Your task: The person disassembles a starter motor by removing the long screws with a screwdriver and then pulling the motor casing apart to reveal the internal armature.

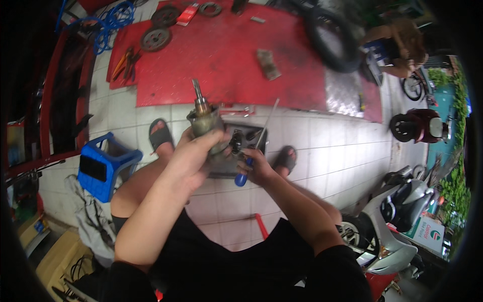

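Left hand (193, 156) grips one motor housing (206, 123); right hand (259, 168), seemingly one screwdriver (256, 148).

blue stool (103, 166) left, bare tiles (327, 146) right

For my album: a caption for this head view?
Left hand grips a shafted metal part; right hand holds a screwdriver.

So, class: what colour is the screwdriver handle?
Blue, on the screwdriver in the right hand; head view.
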